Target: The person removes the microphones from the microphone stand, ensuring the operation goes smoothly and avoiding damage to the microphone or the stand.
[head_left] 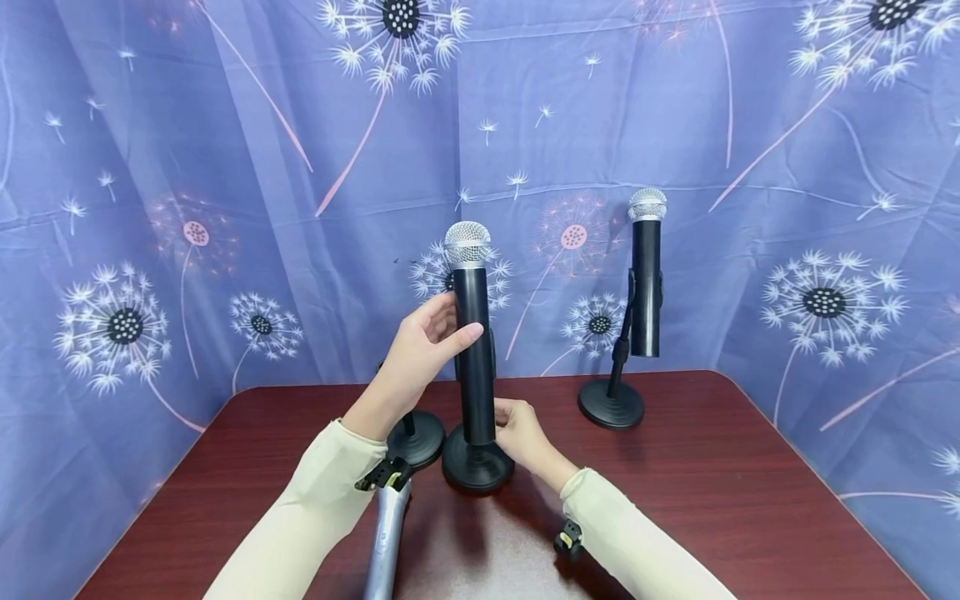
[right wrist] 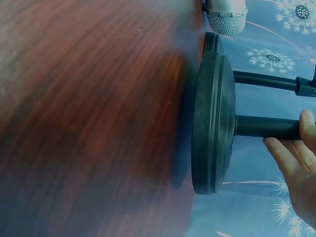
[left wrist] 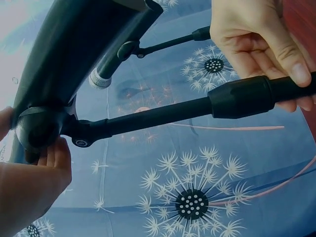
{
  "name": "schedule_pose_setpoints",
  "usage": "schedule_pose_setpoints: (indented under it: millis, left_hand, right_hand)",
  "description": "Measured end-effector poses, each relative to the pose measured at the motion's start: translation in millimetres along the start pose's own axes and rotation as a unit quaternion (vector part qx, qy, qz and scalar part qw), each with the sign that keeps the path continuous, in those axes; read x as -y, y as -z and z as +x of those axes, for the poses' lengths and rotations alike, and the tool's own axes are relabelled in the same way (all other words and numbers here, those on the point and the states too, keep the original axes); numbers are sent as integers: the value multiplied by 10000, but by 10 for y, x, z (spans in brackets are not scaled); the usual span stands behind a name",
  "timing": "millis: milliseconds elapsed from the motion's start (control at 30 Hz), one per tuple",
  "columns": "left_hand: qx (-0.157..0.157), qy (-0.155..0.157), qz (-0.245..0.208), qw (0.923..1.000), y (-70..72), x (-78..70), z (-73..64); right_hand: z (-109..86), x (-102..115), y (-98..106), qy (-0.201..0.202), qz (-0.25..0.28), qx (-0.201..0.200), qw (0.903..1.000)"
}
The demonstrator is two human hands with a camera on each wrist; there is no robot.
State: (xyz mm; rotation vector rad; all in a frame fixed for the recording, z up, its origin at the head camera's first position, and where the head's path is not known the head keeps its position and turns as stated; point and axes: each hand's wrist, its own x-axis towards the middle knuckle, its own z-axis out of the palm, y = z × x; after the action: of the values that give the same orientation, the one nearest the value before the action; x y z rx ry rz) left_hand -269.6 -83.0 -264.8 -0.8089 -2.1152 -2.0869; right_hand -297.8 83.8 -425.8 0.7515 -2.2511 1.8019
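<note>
A black microphone (head_left: 472,358) with a silver mesh head stands nearly upright in the clip of a desk stand at the centre of the head view. My left hand (head_left: 420,346) grips its body at mid-height, thumb across the front and the other fingers behind. In the left wrist view that hand's fingers (left wrist: 59,155) lie at the round clip joint (left wrist: 42,126). Lower down, my right hand (head_left: 525,433) holds the stand's thin pole (right wrist: 266,127) between thumb and fingers, just above the round base (head_left: 477,467).
At the back right another black microphone (head_left: 647,283) is mounted on its own stand (head_left: 611,404). A further stand base (head_left: 417,439) sits just left of the centre one, partly behind my left arm. A silver microphone (head_left: 387,542) lies on the dark red table (head_left: 712,483). A patterned curtain (head_left: 300,167) hangs behind.
</note>
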Motion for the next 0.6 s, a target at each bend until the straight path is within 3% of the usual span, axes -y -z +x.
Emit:
schedule_pose_setpoints:
  millis: [300,600]
  left_hand:
    - [-74,-186,-72,9998,39,-21,8]
    - [-262,-306,57,9992,78,-40,22]
  right_hand:
    - [-48,325,20,23,-206,152,9997]
    - [9,41,-9,-21,-283,80,9996]
